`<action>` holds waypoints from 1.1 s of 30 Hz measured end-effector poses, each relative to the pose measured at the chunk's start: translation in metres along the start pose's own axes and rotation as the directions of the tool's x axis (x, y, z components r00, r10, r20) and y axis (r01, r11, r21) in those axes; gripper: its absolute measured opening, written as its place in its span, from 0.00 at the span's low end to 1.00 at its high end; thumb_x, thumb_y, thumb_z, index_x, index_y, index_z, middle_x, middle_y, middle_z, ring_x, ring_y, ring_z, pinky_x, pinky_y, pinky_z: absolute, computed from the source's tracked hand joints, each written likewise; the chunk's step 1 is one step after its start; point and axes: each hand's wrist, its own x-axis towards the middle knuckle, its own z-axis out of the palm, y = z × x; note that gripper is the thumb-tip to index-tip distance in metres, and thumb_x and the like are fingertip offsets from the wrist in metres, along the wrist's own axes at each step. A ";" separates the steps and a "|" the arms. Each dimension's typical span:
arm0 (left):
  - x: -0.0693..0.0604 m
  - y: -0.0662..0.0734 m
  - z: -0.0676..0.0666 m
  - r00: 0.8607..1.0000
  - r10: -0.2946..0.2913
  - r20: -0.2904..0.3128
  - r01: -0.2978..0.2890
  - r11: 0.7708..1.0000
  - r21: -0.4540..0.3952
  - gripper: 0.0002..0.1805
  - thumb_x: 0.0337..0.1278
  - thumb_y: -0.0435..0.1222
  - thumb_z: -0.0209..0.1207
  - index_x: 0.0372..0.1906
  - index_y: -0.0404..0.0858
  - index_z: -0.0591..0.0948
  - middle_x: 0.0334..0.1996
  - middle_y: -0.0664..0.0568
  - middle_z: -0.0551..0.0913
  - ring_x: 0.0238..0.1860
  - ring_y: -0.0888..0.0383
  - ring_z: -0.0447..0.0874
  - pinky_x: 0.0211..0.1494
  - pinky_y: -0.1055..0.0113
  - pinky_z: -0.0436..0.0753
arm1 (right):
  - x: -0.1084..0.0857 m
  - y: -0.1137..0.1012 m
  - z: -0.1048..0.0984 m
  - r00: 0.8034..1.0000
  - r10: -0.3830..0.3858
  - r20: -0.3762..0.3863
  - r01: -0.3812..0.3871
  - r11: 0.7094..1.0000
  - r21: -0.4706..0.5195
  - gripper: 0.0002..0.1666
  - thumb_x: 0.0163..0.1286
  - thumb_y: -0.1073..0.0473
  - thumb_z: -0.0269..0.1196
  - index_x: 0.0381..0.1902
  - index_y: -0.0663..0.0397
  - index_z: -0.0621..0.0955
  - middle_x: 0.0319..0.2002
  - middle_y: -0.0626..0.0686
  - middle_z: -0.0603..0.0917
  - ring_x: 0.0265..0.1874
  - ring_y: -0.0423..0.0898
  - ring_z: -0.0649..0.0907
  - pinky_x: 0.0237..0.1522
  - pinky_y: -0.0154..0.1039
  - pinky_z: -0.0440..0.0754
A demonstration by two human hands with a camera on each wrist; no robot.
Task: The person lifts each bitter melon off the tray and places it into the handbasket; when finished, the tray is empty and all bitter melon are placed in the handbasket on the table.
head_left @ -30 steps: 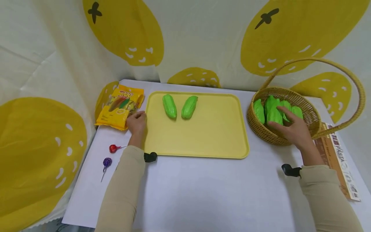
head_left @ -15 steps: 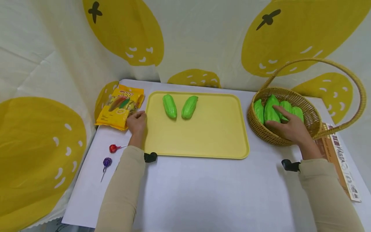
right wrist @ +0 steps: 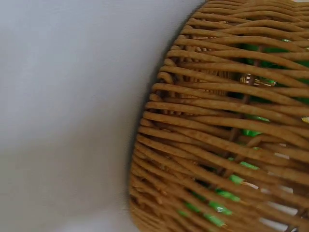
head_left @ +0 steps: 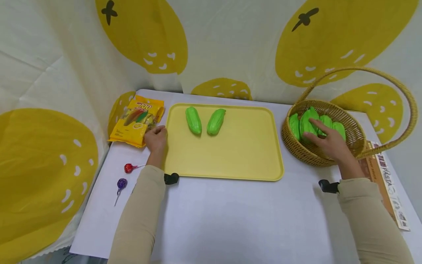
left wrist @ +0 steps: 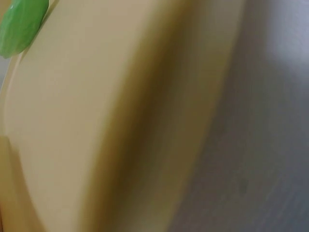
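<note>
In the head view, my right hand [head_left: 333, 145] reaches into the wicker basket [head_left: 296, 156]. Its thumb and index finger are at a glossy, ridged green gourd-like vegetable [head_left: 306, 123] and appear to pinch it. Several similar vegetables lie around it, partly covered by the hand. At the left rim of the yellow tray [head_left: 224, 157], my left hand [head_left: 156, 139] rests with curled fingers; whether they grip the rim is hidden. Two green vegetables, one on the left [head_left: 193, 121] and one on the right [head_left: 215, 122], lie apart near the tray's back. Neither wrist view clearly shows a hand.
A yellow snack bag [head_left: 133, 123] lies beside my left hand. Nearer along the table's left side are a red lollipop [head_left: 129, 168] and a purple lollipop [head_left: 121, 184]. The basket's tall handle [head_left: 407, 99] arches rightward. A pasta box [head_left: 384, 187] lies at the right edge.
The vegetable at my right fingers has turned and shifted slightly left within the basket, the hand moving a little with it. My left hand and the tray's vegetables stay put.
</note>
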 end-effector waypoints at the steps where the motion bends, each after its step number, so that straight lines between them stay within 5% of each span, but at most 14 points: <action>1: 0.000 0.000 0.000 1.000 0.001 -0.003 -0.001 1.000 -0.002 0.15 0.70 0.37 0.59 0.55 0.36 0.86 0.56 0.42 0.85 0.55 0.49 0.80 0.65 0.59 0.80 | 0.001 -0.001 0.001 1.000 -0.003 -0.010 0.003 1.000 -0.005 0.43 0.78 0.40 0.54 0.83 0.45 0.53 0.67 0.81 0.68 0.65 0.79 0.71 0.64 0.77 0.62; 5: 0.000 0.000 0.000 1.000 -0.001 -0.008 0.001 1.000 0.001 0.15 0.70 0.37 0.59 0.55 0.36 0.86 0.56 0.42 0.85 0.56 0.49 0.80 0.65 0.59 0.80 | 0.004 -0.003 0.003 0.999 -0.017 -0.043 0.015 0.999 -0.035 0.42 0.79 0.40 0.52 0.82 0.49 0.54 0.44 0.79 0.84 0.36 0.66 0.88 0.60 0.74 0.68; 9: 0.000 0.001 0.000 1.000 0.005 -0.005 -0.005 1.000 0.007 0.15 0.70 0.37 0.59 0.55 0.36 0.86 0.57 0.42 0.85 0.56 0.50 0.80 0.65 0.60 0.80 | 0.004 -0.001 0.004 0.999 -0.011 -0.046 0.010 0.999 -0.032 0.42 0.80 0.41 0.51 0.83 0.49 0.53 0.44 0.79 0.84 0.32 0.59 0.89 0.60 0.75 0.67; 20: -0.002 0.002 0.001 1.000 -0.021 -0.009 0.021 1.000 0.004 0.15 0.71 0.37 0.59 0.56 0.37 0.86 0.55 0.43 0.85 0.54 0.51 0.80 0.65 0.61 0.80 | -0.002 0.001 0.005 0.998 0.029 -0.047 -0.031 0.999 -0.036 0.45 0.79 0.37 0.50 0.83 0.43 0.48 0.46 0.78 0.84 0.40 0.67 0.86 0.62 0.76 0.65; 23: -0.001 0.000 0.002 1.000 -0.007 -0.020 0.007 1.000 0.008 0.15 0.70 0.37 0.60 0.55 0.36 0.86 0.55 0.42 0.85 0.54 0.50 0.80 0.65 0.60 0.80 | -0.006 0.003 0.001 0.998 0.040 -0.041 -0.041 0.999 -0.016 0.46 0.79 0.37 0.49 0.84 0.43 0.45 0.63 0.81 0.72 0.61 0.78 0.74 0.65 0.79 0.59; 26: -0.001 -0.001 0.002 1.000 -0.002 -0.022 0.003 1.000 0.009 0.15 0.70 0.37 0.60 0.55 0.36 0.86 0.56 0.42 0.85 0.55 0.49 0.80 0.66 0.60 0.79 | -0.010 0.005 -0.004 0.998 0.044 -0.050 -0.043 0.999 0.017 0.46 0.80 0.38 0.49 0.84 0.42 0.42 0.75 0.80 0.54 0.68 0.83 0.62 0.64 0.80 0.58; 33: 0.000 -0.002 0.002 1.000 0.013 -0.016 -0.012 1.000 0.009 0.15 0.70 0.37 0.60 0.55 0.36 0.86 0.55 0.42 0.85 0.54 0.49 0.80 0.65 0.59 0.80 | -0.020 -0.014 -0.004 0.973 -0.007 -0.230 0.018 0.999 0.044 0.44 0.80 0.41 0.51 0.84 0.39 0.46 0.82 0.67 0.40 0.77 0.78 0.46 0.71 0.79 0.46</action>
